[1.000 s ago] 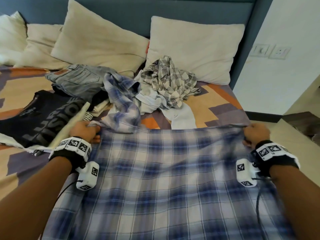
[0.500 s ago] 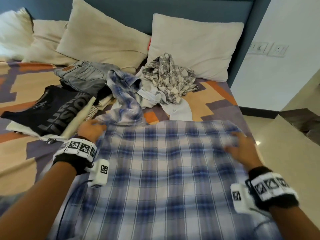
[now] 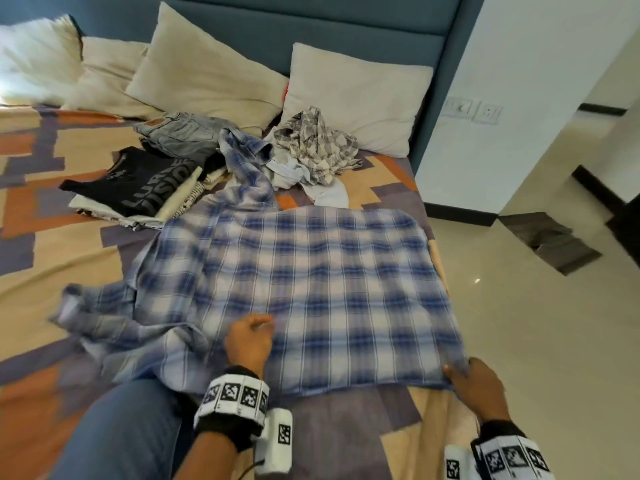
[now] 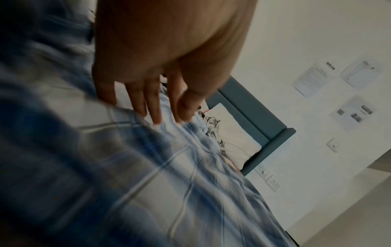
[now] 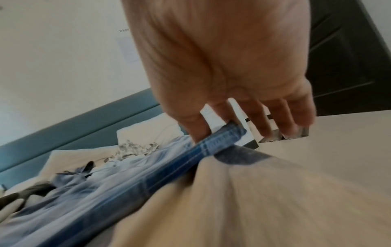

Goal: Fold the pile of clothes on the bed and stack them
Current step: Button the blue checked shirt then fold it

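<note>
Now I'm pinching the plaid shirt's [image 3: 311, 271] five-o'clock hem corner in my right hand [image 3: 474, 389]. My left hand [image 3: 249, 341], fingers nearly straight, is pressing at seven o'clock; pulling taut should flatten wrinkles.

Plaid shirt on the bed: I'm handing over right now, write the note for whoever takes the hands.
Left hand: fingers straight, pressing on the plaid shirt near its near hem.
Right hand: pinches the shirt's near right corner at the bed edge.
Shirt lies spread flat; its left sleeve is bunched out to the side.
Done: a dark tee sits folded on a small stack at the left.
Left: fold this shirt, then the jeans, the grey check shirt and the rest of the pile; stack all.
</note>
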Available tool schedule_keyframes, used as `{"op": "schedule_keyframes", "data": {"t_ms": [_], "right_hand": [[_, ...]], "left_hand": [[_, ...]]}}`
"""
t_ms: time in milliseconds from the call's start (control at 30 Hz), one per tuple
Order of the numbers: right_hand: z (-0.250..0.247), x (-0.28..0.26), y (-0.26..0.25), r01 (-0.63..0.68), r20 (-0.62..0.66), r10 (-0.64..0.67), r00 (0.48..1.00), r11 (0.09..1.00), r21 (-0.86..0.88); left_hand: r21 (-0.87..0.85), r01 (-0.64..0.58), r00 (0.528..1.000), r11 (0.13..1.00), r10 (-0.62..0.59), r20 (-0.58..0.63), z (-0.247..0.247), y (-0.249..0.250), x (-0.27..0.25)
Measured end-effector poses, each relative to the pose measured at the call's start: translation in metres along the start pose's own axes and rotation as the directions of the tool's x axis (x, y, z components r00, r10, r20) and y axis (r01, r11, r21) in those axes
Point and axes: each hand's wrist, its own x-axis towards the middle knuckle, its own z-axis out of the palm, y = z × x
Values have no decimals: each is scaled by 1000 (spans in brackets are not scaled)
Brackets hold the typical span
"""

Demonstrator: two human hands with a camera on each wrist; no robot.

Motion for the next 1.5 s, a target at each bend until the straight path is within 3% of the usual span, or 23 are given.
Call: {"op": "schedule_keyframes", "data": {"t_ms": [100,167,200,267,333,367,400,467,533,567,633,667,733,800,867,1000,1100,1167,1267,1333,1400,1500], "right_hand": [[1,-38,-11,3,-221,-5,975,1000,-12],[8,-59,-25,180,-285,-186,940,983,-47],[14,-67,-33,344,-243,-352,904,936,-77],[26,-83,-50,605,6,-614,790,777,-170],[34,-92,-66,675,242,-630,738,683,-279],[34,-93,-72,673,280,-612,740,668,-317],[35,-91,-76,656,280,-593,755,673,-342],[35,-86,-80,632,216,-597,773,689,-355],[32,-84,-82,613,129,-617,776,691,-382],[31,-82,-82,604,92,-621,779,703,-376],[28,-77,-84,592,-22,-624,781,752,-290],[25,-75,-82,587,-60,-613,788,777,-227],[23,-69,-78,627,-74,-638,767,769,-123],[25,-63,-69,640,-10,-645,764,759,-122],[25,-62,-59,592,98,-589,802,765,-255],[14,-53,-45,488,98,-492,865,778,-396],[0,-50,-44,454,6,-493,870,796,-401],[-9,-47,-42,412,-54,-461,886,835,-364],[-24,-37,-38,352,-149,-397,906,900,-256],[-35,-28,-34,341,-226,-374,899,924,-173],[-42,-17,-28,340,-272,-364,891,931,-130],[-42,0,-21,374,-278,-374,885,926,-56]], "left_hand": [[-170,79,972,982,-114,-204,-23,-8,-37],[-288,113,950,951,-188,-249,-37,-13,-49],[-333,131,941,934,-223,-256,-44,-16,-54],[-434,219,922,874,-331,-201,-56,-19,-62],[-566,362,888,741,-460,-33,-63,-18,-68],[-615,406,870,676,-493,33,-66,-16,-73],[-629,447,856,636,-509,94,-68,-15,-78],[-599,460,852,655,-516,89,-72,-16,-82],[-517,424,865,743,-502,-12,-72,-19,-76],[-399,404,883,823,-465,-66,-71,-19,-74],[-7,425,904,905,-425,-52,-69,-12,-71],[217,404,914,889,-402,-56,-67,-9,-73],[491,337,924,803,-382,-8,-67,1,-81],[651,265,929,711,-370,26,-58,4,-85],[759,232,944,608,-329,-25,-44,3,-88],[847,114,993,519,-60,-97,-40,-7,-86],[899,54,998,435,14,-67,-51,1,-81],[855,29,993,518,86,-86,-62,9,-75],[683,-114,972,721,223,-74,-82,21,-65],[664,-241,951,707,310,15,-97,32,-57],[758,-302,947,578,275,167,-107,45,-47],[863,-287,953,417,32,301,-111,53,-27]]}}
